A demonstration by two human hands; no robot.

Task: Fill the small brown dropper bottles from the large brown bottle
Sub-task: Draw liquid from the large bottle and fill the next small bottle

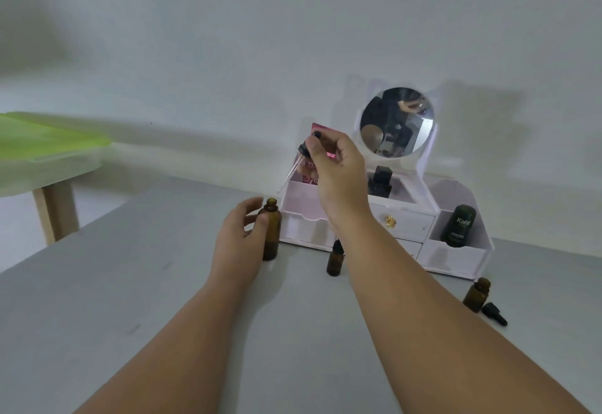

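Observation:
The large brown bottle (pixel 271 231) stands uncapped on the grey table, and my left hand (pixel 239 241) grips its side. Above it, my right hand (pixel 335 166) pinches the black bulb of a dropper (pixel 298 162), whose glass tube slants down-left, its tip above and right of the bottle's mouth. A small brown dropper bottle (pixel 335 259) with its black cap on stands partly behind my right forearm. A second small brown bottle (pixel 476 294) stands open at the right, with its black dropper cap (pixel 494 313) lying beside it.
A white cosmetic organizer (pixel 404 224) with drawers and a round mirror (pixel 396 121) stands against the wall, holding a dark Kahf container (pixel 457 226), a black bottle (pixel 380 182) and a pink packet. A side table with a green lid (pixel 42 140) is at left.

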